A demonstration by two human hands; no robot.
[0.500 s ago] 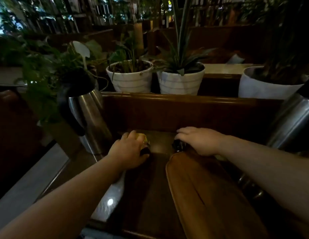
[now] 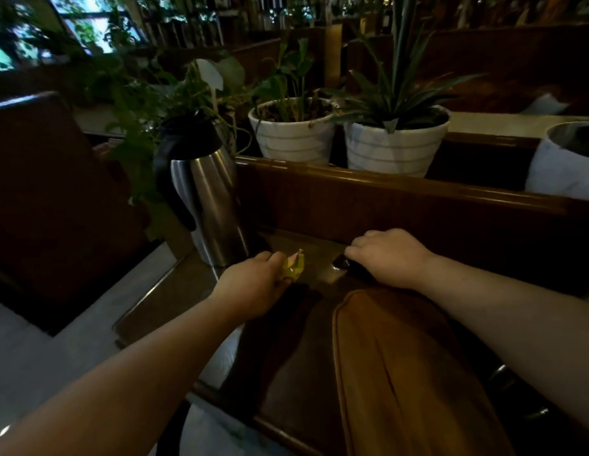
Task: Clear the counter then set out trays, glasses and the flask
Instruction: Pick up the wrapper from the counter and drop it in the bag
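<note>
My left hand [image 2: 253, 284] is closed around a small crumpled yellow wrapper [image 2: 294, 267], held just above the dark wooden counter [image 2: 286, 373]. My right hand [image 2: 390, 256] rests further right, fingers curled over a small dark object [image 2: 341, 261] that lies on the counter; most of that object is hidden. A steel flask [image 2: 209, 205] with a black handle and lid stands upright at the counter's back left, just left of my left hand. A brown wooden tray [image 2: 408, 373] lies lengthwise under my right forearm.
A raised wooden ledge [image 2: 401, 182] backs the counter and carries two white striped plant pots [image 2: 294, 133] [image 2: 395, 143], with a third white pot [image 2: 562, 162] at the right. Leafy plants hang over the flask. A dark seat back [image 2: 56, 192] stands left; pale floor lies below.
My left hand has lifted slightly off the counter and the yellow wrapper now shows in its fingers. My view has shifted right and closer; the right hand stays on the dark object.
</note>
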